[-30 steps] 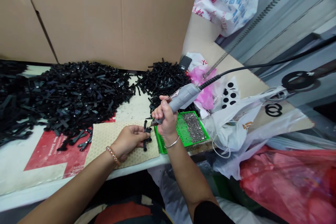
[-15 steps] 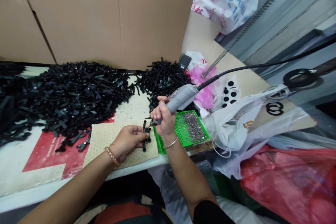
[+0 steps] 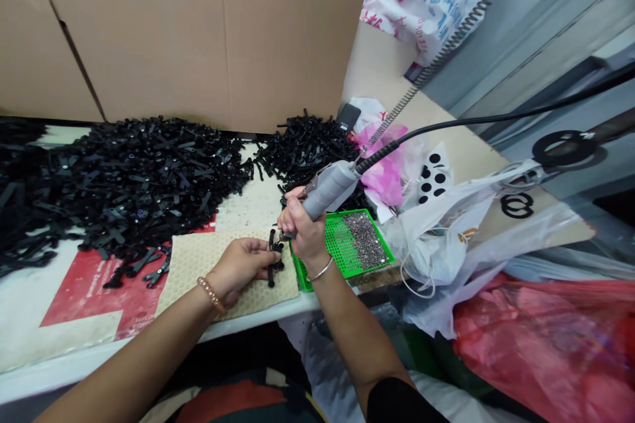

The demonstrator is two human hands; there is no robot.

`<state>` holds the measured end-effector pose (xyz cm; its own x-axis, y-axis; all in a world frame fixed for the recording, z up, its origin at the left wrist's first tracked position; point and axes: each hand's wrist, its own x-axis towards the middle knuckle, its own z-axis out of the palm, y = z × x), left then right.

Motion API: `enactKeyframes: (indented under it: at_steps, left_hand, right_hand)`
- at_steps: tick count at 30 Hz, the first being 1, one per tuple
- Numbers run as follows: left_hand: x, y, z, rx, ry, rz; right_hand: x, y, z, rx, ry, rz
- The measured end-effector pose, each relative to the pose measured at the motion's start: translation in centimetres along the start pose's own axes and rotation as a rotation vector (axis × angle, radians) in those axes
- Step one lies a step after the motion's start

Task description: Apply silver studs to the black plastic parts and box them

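Note:
My right hand (image 3: 302, 228) is closed around a grey electric screwdriver (image 3: 330, 188), tilted with its tip pointing down to the left. The tip meets, or comes very near, a small black plastic part (image 3: 272, 258) with several rounded ends. My left hand (image 3: 245, 264) pinches that part between thumb and fingers on a beige textured mat (image 3: 198, 271). Just right of the mat lies a green perforated tray (image 3: 342, 244) with many small metal screws (image 3: 366, 241) gathered on its right side. Exactly where the tip touches is hard to see.
A large heap of black parts (image 3: 153, 185) covers the left of the table, with a smaller heap (image 3: 312, 145) behind the tray. Cardboard (image 3: 223, 33) stands at the back. A coiled spring (image 3: 421, 76) and black cable (image 3: 471, 122) run from the screwdriver. Plastic bags (image 3: 436, 231) lie at right.
My right hand and the screwdriver have shifted slightly left and down, with the tip closer over the black part. My left hand keeps its hold in nearly the same place.

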<state>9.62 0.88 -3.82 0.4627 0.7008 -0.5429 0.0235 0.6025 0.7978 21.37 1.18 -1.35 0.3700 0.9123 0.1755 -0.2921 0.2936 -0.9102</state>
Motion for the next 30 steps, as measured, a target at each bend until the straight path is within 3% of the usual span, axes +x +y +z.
enactKeyframes:
  at_steps: [8,13,18,23,26,30]
  left_hand:
    - [0.3,-0.2,-0.1,-0.026,-0.007,-0.025]
    - [0.1,0.0,-0.3,-0.024,-0.07,0.002]
    - [0.1,0.0,-0.2,0.008,-0.03,-0.008]
    - [0.2,0.2,-0.2,0.011,-0.005,-0.053]
    - [0.0,0.5,0.0,0.037,-0.008,-0.067]
    - [-0.4,0.9,0.3,0.043,0.033,-0.081]
  right_hand:
    - [0.3,0.7,-0.1,0.024,-0.119,0.049]
    - [-0.5,-0.8,-0.3,-0.006,-0.062,-0.01]
    - [-1.5,-4.0,-5.1,-0.122,0.194,-0.259]
    - [-2.9,-4.3,-10.9,-0.212,0.433,-0.235]
    - [-3.9,-3.9,-12.2,-0.196,0.439,-0.207]
    - [-4.6,-3.8,-12.2,-0.199,0.431,-0.212]
